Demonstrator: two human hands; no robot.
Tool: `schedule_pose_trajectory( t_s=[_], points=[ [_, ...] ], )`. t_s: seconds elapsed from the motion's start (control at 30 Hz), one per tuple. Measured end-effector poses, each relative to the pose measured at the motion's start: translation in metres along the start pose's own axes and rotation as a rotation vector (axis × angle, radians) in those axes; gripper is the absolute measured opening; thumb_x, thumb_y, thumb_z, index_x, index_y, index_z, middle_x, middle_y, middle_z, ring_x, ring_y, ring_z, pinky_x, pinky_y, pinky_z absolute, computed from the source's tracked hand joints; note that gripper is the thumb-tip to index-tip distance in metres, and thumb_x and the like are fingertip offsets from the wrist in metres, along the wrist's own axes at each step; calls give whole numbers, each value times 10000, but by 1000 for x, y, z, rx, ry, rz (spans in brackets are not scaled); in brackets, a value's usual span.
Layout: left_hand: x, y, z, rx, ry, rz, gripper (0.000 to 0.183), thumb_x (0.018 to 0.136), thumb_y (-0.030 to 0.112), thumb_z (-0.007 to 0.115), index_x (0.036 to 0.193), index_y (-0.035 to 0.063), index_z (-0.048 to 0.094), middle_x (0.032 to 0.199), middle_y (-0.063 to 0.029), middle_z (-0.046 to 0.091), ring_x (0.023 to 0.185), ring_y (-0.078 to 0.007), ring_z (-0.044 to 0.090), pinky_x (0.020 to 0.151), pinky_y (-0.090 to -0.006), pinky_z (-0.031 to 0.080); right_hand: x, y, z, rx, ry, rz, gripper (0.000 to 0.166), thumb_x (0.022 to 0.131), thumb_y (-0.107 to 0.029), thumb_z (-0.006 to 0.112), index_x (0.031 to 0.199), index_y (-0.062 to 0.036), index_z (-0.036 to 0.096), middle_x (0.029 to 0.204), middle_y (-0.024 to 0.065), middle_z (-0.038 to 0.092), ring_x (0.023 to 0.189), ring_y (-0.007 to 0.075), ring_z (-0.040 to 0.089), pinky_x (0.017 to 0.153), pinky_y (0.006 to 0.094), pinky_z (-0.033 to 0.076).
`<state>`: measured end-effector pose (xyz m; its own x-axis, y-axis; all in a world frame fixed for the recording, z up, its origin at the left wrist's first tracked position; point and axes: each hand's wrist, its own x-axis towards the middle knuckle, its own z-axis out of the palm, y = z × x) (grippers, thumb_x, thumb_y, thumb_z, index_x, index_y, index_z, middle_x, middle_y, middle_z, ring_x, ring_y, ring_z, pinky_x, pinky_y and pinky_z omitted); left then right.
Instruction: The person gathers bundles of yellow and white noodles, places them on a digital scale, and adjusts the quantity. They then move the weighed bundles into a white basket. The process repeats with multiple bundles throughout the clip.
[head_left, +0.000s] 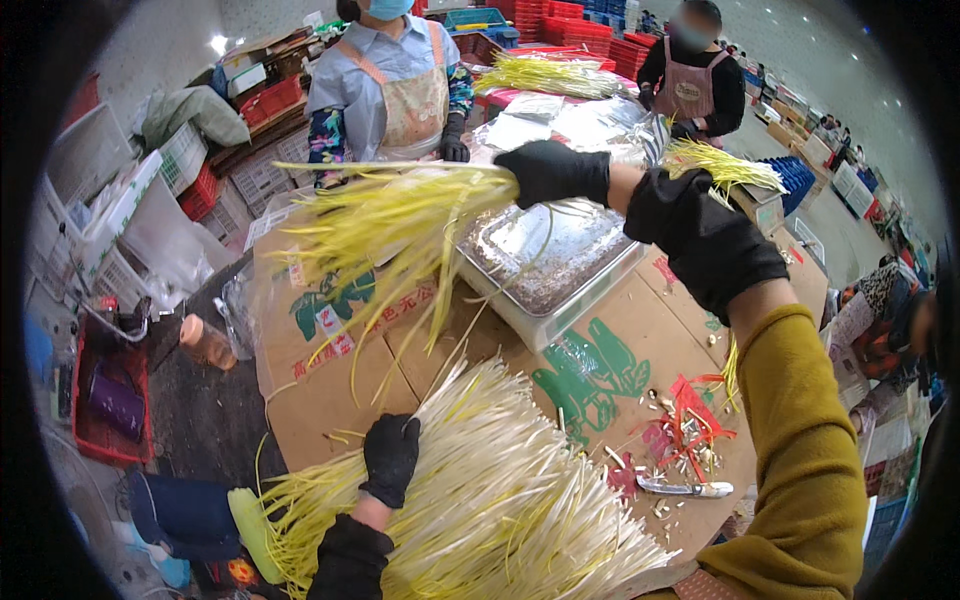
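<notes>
My right hand (559, 174), in a black glove, is raised over the table and closed around a bunch of yellow chives (405, 217), whose leafy ends fan out to the left, blurred. Below it stands a weighing scale with a worn metal pan (555, 255). A large heap of yellow chives (495, 465) with pale stems lies at the near edge. On the heap's left side rests my left hand (391, 457), also black-gloved, its fingers curled at the stalks; whether it grips any is unclear. A knife (684, 487) lies to the right of the heap.
Flattened printed cardboard (337, 405) covers the table. Red ribbon scraps (694, 420) and stem trimmings lie at the right. A pink-capped bottle (206, 341) and a red crate (112, 390) are at the left. Two co-workers (397, 90) stand across, near more chives (555, 75).
</notes>
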<state>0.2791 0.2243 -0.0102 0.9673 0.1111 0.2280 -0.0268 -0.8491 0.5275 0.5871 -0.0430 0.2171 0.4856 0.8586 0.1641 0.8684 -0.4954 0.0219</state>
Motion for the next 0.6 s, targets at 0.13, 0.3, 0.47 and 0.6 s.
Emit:
schedule_pose_trajectory(
  t_s=[0.13, 0.3, 0.47, 0.6],
  points=[
    [-3, -3, 1, 54, 4, -55, 208, 848, 221, 596, 873, 19, 645, 839, -166, 616, 816, -350, 579, 716, -420, 447, -40, 52, 60, -15, 4, 134, 367, 602, -159, 732, 932, -104, 580, 830, 164, 628, 806, 375, 604, 695, 433, 481],
    [-3, -6, 3, 76, 16, -44, 202, 850, 220, 589, 867, 26, 641, 825, -161, 606, 802, -346, 573, 712, -423, 444, -43, 92, 116, 142, -15, 227, 510, 539, -265, 807, 980, -83, 625, 909, 186, 643, 894, 356, 614, 779, 413, 490],
    [-3, -8, 8, 57, 40, -21, 192, 854, 224, 577, 867, 47, 652, 806, -148, 593, 783, -339, 565, 699, -431, 439, -40, 87, 81, 3, -139, 372, 747, 539, -364, 829, 1129, -1, 550, 1071, 214, 599, 993, 341, 582, 866, 411, 451],
    [-4, -6, 6, 82, 55, -40, 189, 850, 216, 581, 857, 39, 646, 813, -154, 600, 793, -342, 571, 705, -427, 443, -46, 30, 54, -93, 230, 175, 372, 668, -221, 701, 981, -42, 609, 939, 180, 609, 854, 360, 590, 748, 421, 472]
  ],
)
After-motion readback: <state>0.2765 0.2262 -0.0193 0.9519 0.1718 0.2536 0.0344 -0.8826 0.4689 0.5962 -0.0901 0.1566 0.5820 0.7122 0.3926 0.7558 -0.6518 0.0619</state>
